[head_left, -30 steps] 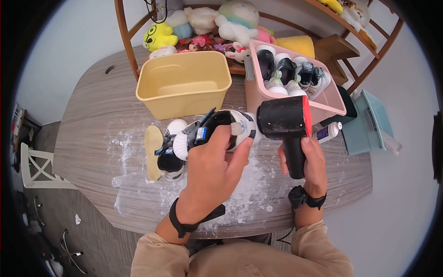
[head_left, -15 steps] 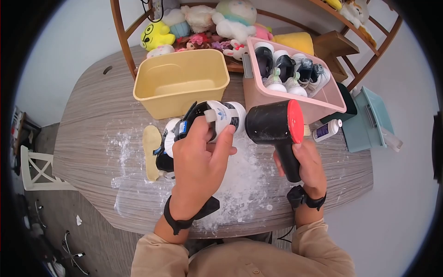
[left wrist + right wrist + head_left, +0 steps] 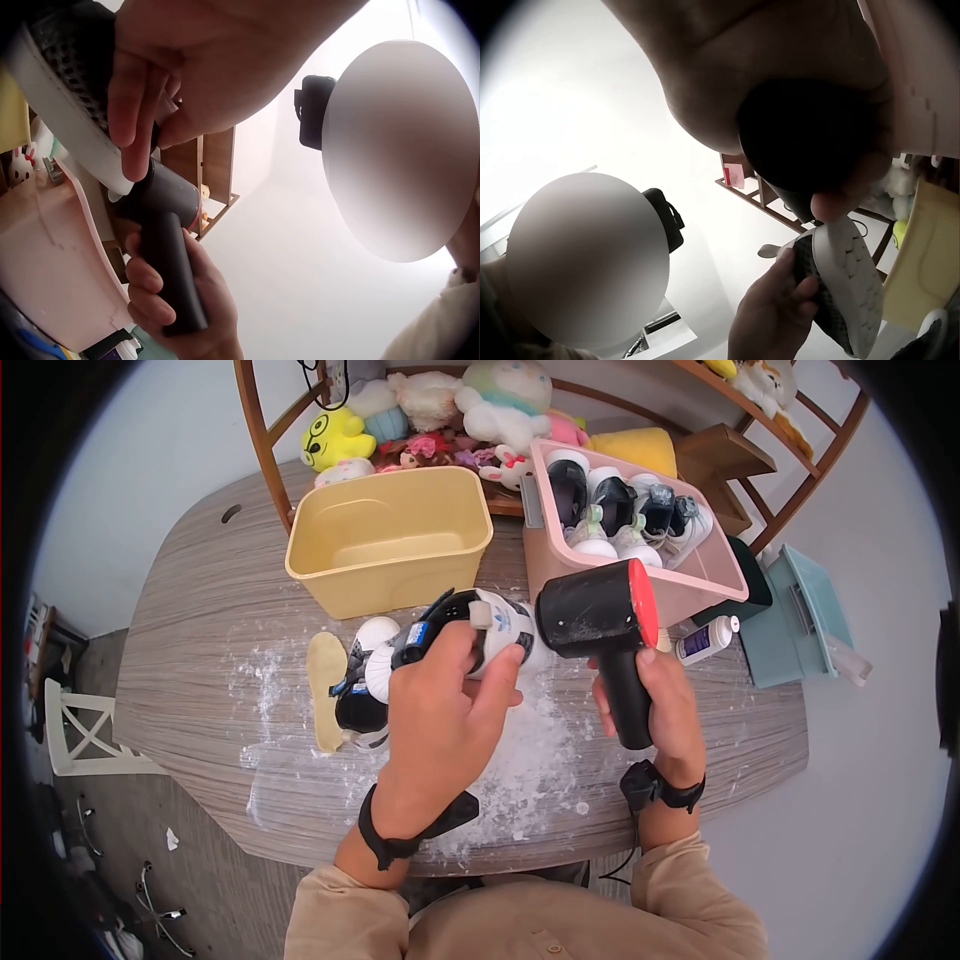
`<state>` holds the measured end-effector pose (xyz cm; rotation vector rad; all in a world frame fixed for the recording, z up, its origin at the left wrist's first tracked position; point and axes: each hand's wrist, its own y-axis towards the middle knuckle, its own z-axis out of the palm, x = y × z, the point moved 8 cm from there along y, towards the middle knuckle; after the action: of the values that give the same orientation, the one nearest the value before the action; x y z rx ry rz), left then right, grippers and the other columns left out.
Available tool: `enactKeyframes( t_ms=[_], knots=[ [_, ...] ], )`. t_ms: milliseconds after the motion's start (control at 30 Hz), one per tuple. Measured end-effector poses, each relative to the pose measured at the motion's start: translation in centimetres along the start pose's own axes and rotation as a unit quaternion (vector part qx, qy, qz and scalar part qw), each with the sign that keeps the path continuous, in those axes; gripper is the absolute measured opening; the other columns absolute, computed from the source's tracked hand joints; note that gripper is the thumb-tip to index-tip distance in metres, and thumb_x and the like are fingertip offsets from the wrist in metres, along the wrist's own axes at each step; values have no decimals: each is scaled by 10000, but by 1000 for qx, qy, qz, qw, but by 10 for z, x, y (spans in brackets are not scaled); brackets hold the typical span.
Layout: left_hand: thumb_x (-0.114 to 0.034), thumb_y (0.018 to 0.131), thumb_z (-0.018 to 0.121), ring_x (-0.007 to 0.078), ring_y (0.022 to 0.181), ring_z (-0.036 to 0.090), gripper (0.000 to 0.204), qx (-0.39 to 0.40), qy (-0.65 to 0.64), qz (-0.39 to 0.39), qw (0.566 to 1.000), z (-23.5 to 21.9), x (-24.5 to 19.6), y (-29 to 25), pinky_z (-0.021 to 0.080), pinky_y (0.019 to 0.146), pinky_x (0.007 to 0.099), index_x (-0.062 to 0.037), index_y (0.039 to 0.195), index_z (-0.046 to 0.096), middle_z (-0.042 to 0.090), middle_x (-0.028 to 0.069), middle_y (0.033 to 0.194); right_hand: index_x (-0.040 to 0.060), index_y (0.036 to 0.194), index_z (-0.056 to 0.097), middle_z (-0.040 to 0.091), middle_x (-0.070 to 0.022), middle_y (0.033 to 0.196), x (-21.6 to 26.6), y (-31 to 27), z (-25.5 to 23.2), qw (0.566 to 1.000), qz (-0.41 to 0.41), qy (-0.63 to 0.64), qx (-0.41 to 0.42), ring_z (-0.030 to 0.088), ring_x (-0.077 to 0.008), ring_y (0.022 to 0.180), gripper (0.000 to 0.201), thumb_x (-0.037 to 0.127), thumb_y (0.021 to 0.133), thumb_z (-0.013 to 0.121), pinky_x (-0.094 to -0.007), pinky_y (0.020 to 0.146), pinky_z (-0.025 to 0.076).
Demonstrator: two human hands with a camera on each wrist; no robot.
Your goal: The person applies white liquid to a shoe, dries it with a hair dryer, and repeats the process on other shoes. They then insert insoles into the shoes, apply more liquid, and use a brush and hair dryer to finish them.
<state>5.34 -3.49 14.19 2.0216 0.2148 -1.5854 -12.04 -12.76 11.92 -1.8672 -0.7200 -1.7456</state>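
Note:
My left hand (image 3: pixel 445 695) grips a white and black sneaker (image 3: pixel 512 628) near its heel, with the thumb on the outside and fingers at the opening. In my right hand (image 3: pixel 665 705) is a black, hair-dryer-shaped tool (image 3: pixel 590 610) with a red end, held by its handle. Its black front end points at the sneaker's heel and stands right beside it, also in the left wrist view. A matching sneaker (image 3: pixel 362 710) rests on the table behind my left hand, partly hidden. Left of it lies a beige insole (image 3: pixel 325 690).
White powder (image 3: pixel 530 760) is spread over the wooden table. A yellow bin (image 3: pixel 390 585) stands behind the sneakers; a pink bin (image 3: pixel 640 588) with several shoes stands at the back right. Near that lie a white bottle (image 3: pixel 708 640) and a teal bin (image 3: pixel 785 645). Soft toys (image 3: pixel 430 405) fill the shelf.
My left hand has shifted left with the sneaker, whose heel rose and then dipped slightly. The black tool has also moved a little left, staying beside the heel.

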Motion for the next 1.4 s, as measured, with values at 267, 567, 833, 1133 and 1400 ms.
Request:
enactKeyframes(
  t_ms=[267, 567, 833, 1133, 1400],
  knots=[
    [-45, 874, 603, 176, 636, 688, 154, -43, -41, -51, 997, -12, 5, 4, 542, 521, 251, 87, 897, 528, 654, 135, 737, -37, 954, 571, 556, -70, 614, 13, -9, 12, 989, -34, -143, 13, 539, -140, 512, 447, 365, 983, 377, -280, 498, 425],
    [-47, 870, 609, 207, 623, 694, 169, -28, -18, 0, 999, -8, -3, 1, 510, 496, 261, 67, 965, 529, 649, 129, 721, -42, 915, 554, 546, -73, 632, 12, -10, 7, 984, -75, -159, -37, 530, -144, 502, 421, 335, 986, 381, -281, 490, 417],
    [-59, 842, 644, 230, 565, 668, 190, 3, 18, 92, 996, 6, 0, -3, 471, 473, 282, 34, 961, 530, 604, 115, 640, -15, 837, 523, 547, -70, 647, 6, -3, -3, 997, -8, -50, -55, 534, -132, 500, 464, 385, 989, 341, -255, 477, 426],
    [-62, 820, 661, 236, 527, 624, 154, 18, 82, 140, 987, 6, -12, -5, 457, 479, 301, 8, 906, 554, 596, 112, 638, -23, 836, 532, 562, -83, 634, 4, 1, -7, 998, 7, -18, -64, 543, -144, 473, 463, 360, 997, 326, -250, 466, 431],
    [-44, 843, 640, 215, 625, 687, 158, -27, 10, 80, 996, -4, 0, 2, 507, 536, 272, 45, 952, 568, 659, 139, 744, -9, 800, 548, 561, -72, 612, 4, -3, -1, 999, 15, -43, -27, 544, -137, 473, 468, 360, 993, 335, -248, 465, 430]
  ],
)
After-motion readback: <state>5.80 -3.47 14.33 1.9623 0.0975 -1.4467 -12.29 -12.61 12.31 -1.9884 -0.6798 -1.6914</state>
